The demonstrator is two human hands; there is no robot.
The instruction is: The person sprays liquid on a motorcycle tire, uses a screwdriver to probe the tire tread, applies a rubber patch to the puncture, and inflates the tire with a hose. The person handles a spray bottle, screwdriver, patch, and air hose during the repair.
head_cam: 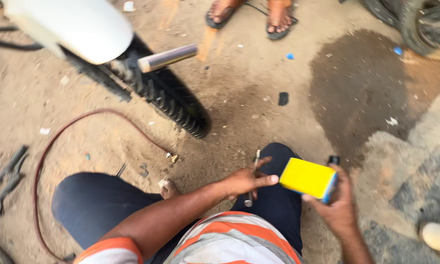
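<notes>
My right hand (336, 205) grips a small yellow box with a blue edge (308, 179) over my right knee. My left hand (244, 180) reaches toward the box, one finger touching its left end, while a thin metal tool (253, 178) lies under the fingers of this hand. I am squatting in dark trousers and an orange-striped shirt. A motorcycle wheel (173, 100) with a knobby tyre stands on the dirt just ahead, under a white fender (71, 27).
A red air hose (51, 146) curves over the sandy ground to a brass nozzle (172, 157) by my foot. Another person's sandalled feet (252, 17) stand at the top. A second tyre (415, 22) is at the top right, dark tools (7, 178) lie left.
</notes>
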